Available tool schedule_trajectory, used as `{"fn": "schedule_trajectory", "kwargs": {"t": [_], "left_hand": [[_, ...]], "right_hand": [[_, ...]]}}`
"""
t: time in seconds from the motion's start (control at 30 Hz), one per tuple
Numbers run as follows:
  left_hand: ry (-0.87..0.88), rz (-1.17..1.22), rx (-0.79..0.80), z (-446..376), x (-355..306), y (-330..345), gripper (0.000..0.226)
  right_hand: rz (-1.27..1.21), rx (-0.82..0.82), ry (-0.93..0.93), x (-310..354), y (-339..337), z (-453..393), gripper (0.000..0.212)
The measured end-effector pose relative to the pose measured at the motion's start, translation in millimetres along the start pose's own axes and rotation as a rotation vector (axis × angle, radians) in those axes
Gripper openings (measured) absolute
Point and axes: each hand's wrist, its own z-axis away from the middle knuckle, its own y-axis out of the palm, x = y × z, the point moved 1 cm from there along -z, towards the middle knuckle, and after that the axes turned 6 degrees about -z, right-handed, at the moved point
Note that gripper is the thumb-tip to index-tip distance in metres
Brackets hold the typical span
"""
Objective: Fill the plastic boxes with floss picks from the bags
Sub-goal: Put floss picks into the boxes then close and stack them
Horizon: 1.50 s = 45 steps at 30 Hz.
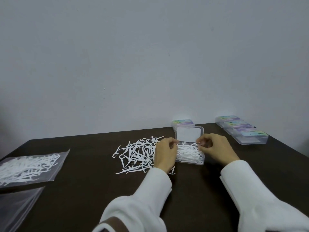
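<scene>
Two bags lie far to the left of the left hand (pixel 164 152): a clear bag of floss picks (pixel 28 166) at the table's left edge, and just nearer the person an empty-looking clear bag (pixel 15 206), flat on the dark table (pixel 83 190). Immediately left of the left hand, and partly under it, spreads a loose heap of white floss picks (pixel 137 153). The left hand has its fingers curled, fingertips at the left end of the open plastic box (pixel 189 154), seemingly pinching picks there, though what exactly it holds cannot be told. The box sits between the two hands, its base full of white picks and its clear lid (pixel 189 133) standing up behind. The right hand (pixel 215 148) mirrors the left, fingers curled at the box's right end, thumb and fingertips pinched on the picks at the rim. Behind the box, touching the wall side, rests one closed box with a coloured label (pixel 183 122). Beyond the right hand, to its right, a row of closed labelled boxes (pixel 242 129) lines the table's far corner. White sleeves (pixel 250 190) cover both forearms.
</scene>
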Motion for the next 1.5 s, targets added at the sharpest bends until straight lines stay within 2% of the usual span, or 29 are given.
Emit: {"fn": "schedule_trajectory", "kwargs": {"t": [0.1,0.23,0.53,0.7,0.8,0.87,1.07,1.3,1.4,1.5], "left_hand": [[0.0,-0.012,0.011,-0.2,0.2,-0.2,0.026],[0.045,-0.059,0.022,0.8,0.8,1.5,0.026],[0.033,-0.054,-0.009,1.3,3.1,-0.8,0.018],[0.036,-0.007,0.042,2.1,4.5,-0.2,0.027],[0.083,0.023,0.124,4.2,5.2,-1.9,0.038],[0.132,-0.032,0.137,4.9,6.9,-3.5,0.041],[0.226,-0.114,0.106,6.0,7.7,-5.8,0.032],[0.172,-0.026,0.077,4.1,7.3,-6.3,0.033],[0.109,0.025,0.023,2.5,9.3,-7.1,0.022],[0.086,0.02,0.008,1.4,11.4,-4.7,0.02]], "right_hand": [[0.082,0.055,-0.042,0.0,0.8,-0.4,0.016],[0.105,0.072,-0.039,3.1,-2.1,0.8,0.003],[0.119,0.048,-0.025,-0.1,0.4,0.2,0.006],[0.017,0.052,-0.016,-1.3,-0.2,0.9,0.013],[0.015,0.138,-0.033,0.3,-0.3,2.7,0.011],[0.019,0.134,-0.045,0.7,1.1,3.1,0.011],[0.027,0.111,-0.055,-0.1,-0.3,3.4,0.011],[0.027,0.11,-0.049,-1.6,-2.6,2.4,0.012],[0.024,0.077,-0.041,-2.8,-3.8,1.6,0.014],[0.027,0.103,-0.036,-2.7,-3.2,1.5,0.014]]}}
